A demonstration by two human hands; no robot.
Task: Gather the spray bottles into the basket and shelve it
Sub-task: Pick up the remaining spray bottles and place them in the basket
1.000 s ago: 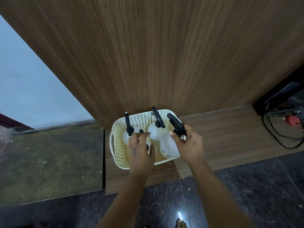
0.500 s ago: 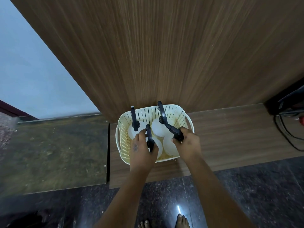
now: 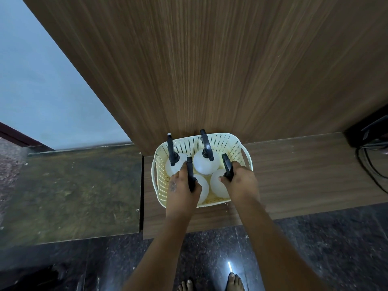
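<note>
Four spray bottles stand upright in the basket [image 3: 241, 143]; my left hand [image 3: 181, 192] and right hand [image 3: 241, 183] each grip a front trigger head, steadying them to fit.

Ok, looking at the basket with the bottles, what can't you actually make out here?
Head view only:
- Near rim of the basket: covered by the left hand and right hand.
- Front-left bottle and front-right bottle: bodies partly hidden by those hands.
- Liquid level in any bottle: opaque white, cannot tell.
- Shelf: not in view.
- Cables at right: cut off by the edge.
</note>
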